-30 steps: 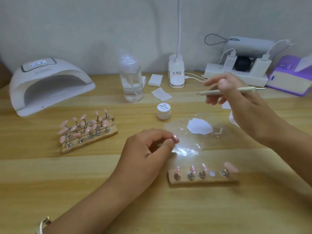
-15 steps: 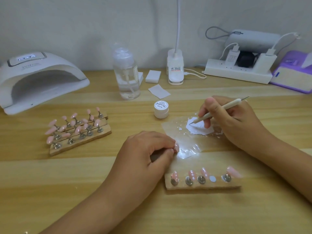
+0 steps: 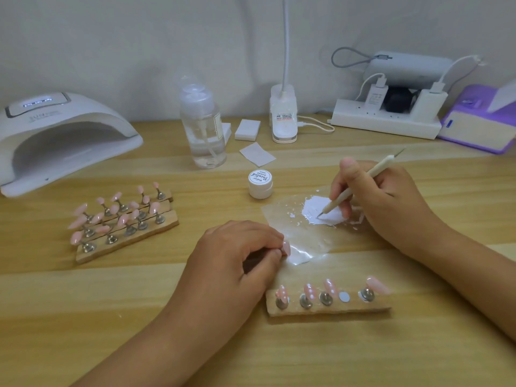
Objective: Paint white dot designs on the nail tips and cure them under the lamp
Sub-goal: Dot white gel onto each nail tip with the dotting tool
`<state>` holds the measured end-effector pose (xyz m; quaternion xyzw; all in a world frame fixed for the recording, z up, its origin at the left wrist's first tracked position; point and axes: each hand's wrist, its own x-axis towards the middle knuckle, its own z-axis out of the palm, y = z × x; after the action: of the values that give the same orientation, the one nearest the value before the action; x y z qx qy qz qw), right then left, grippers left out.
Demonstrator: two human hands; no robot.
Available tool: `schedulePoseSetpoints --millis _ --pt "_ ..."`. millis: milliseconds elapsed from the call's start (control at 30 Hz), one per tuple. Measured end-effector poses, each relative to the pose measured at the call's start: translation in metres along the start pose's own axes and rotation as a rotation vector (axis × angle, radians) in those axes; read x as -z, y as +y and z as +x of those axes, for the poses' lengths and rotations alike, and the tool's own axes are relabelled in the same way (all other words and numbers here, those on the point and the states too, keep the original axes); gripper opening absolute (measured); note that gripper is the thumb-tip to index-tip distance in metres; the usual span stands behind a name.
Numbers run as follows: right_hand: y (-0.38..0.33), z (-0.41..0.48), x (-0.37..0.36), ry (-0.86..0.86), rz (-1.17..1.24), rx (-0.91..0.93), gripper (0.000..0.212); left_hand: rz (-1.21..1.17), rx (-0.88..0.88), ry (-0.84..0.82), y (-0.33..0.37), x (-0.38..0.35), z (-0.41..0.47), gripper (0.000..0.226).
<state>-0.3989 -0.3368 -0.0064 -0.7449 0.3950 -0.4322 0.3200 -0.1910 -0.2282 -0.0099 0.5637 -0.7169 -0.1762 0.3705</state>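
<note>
The bench (image 3: 83,317) was pale wood, grained in lighter and darker bands. Left of the white paint jar (image 3: 260,184), the nail tips (image 3: 80,210) were plain pink. Nearer than it, some dotted tips (image 3: 281,291) carried white spots on pink. Right of it, the paint puddle (image 3: 314,209) was white and the dotting tool (image 3: 363,182) cream.

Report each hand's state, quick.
Left hand: closed, pinching a pink nail tip.
Right hand: closed on the dotting tool, its tip in the white paint.

One curing lamp (image 3: 64,135), one jar (image 3: 260,184), one bottle (image 3: 203,129), one pen (image 3: 375,171).
</note>
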Motion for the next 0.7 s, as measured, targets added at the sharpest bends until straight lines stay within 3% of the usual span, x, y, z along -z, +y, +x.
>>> schedulePoseSetpoints --millis 567,700 --pt "0.0019 -0.002 -0.0013 0.052 -0.097 0.088 0.043 -0.003 -0.001 0.019 -0.0022 -0.0009 -0.0013 0.014" --pt "0.0042 0.0001 -0.0008 0.001 -0.018 0.023 0.046 -0.006 -0.003 0.022 -0.0027 -0.0015 -0.0013 0.014"
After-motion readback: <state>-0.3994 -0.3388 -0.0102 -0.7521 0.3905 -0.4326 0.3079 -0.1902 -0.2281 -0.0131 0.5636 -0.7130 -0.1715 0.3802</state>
